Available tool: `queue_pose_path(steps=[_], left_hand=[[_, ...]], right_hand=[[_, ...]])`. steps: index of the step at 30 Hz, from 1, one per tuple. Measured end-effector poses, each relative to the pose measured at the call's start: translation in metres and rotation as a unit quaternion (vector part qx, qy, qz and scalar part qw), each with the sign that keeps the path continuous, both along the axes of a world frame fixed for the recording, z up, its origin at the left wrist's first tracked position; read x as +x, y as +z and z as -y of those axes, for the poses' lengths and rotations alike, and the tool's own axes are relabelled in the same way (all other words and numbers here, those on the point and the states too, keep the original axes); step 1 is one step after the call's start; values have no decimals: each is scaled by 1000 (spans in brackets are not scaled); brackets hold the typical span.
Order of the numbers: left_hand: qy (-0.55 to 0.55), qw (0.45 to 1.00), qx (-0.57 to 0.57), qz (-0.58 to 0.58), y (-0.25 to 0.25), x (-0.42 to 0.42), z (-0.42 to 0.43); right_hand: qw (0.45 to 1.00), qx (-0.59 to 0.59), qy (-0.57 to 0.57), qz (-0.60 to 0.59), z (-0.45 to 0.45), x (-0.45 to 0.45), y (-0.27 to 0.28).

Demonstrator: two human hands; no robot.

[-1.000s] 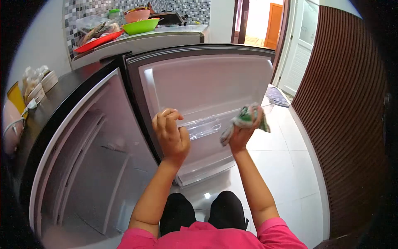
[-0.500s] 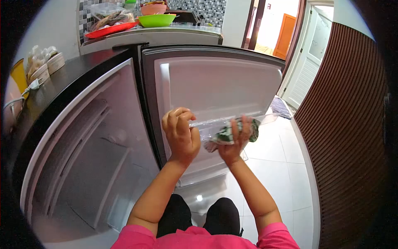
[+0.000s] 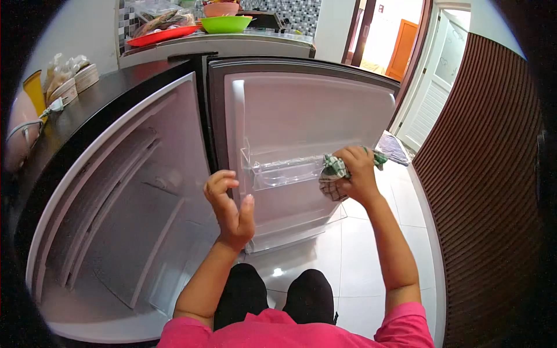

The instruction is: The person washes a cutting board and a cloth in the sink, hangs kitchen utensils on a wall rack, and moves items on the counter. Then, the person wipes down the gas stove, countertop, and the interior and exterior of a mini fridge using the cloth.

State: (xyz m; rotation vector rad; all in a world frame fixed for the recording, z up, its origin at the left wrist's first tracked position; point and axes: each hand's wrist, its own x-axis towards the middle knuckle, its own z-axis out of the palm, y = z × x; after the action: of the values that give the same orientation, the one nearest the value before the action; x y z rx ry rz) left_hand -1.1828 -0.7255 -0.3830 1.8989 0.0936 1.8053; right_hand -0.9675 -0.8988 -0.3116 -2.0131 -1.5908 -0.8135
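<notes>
A green, white and dark checked cloth point(image 3: 335, 168) is bunched in my right hand point(image 3: 360, 174), which is closed around it at the right end of a clear door shelf point(image 3: 278, 181). That shelf is fixed to the inner side of the open fridge door point(image 3: 313, 116). Part of the cloth hangs below my fingers. My left hand point(image 3: 230, 211) is raised in front of the door's hinge side, its fingers curved and apart, holding nothing. To the left stands the open fridge compartment point(image 3: 116, 203), with pale walls.
Behind the door, a counter point(image 3: 267, 39) bears a red tray point(image 3: 162, 36) with bagged items and a green bowl point(image 3: 226, 24). A white plug and cord point(image 3: 57, 105) lie on the fridge top. A brown slatted panel point(image 3: 481, 191) stands to the right of the tiled floor point(image 3: 371, 249).
My right hand has moved right and up with the cloth, to the shelf's end. My left hand has shifted left and down, and its fingers have spread.
</notes>
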Motion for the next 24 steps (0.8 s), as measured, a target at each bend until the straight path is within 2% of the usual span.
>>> queue_pose_path(steps=[8,10,16,17,24], left_hand=[[-15,998,-60,-26,-30,-16,13],[-13,998,-53,-36,-33,-17,18],[-19,996,-90,-16,-38,-24,19],[-23,995,-98,-8,-39,-25,18],[-8,992,-118,32,-42,-31,20]], right_hand=[[996,-69,49,-5,-43,-68,14],[997,-34,60,24,-62,-90,-1],[968,190,-6,165,-104,-124,-42],[968,178,-21,176,-109,-129,-42],[994,54,-85,40,-131,-151,-3]])
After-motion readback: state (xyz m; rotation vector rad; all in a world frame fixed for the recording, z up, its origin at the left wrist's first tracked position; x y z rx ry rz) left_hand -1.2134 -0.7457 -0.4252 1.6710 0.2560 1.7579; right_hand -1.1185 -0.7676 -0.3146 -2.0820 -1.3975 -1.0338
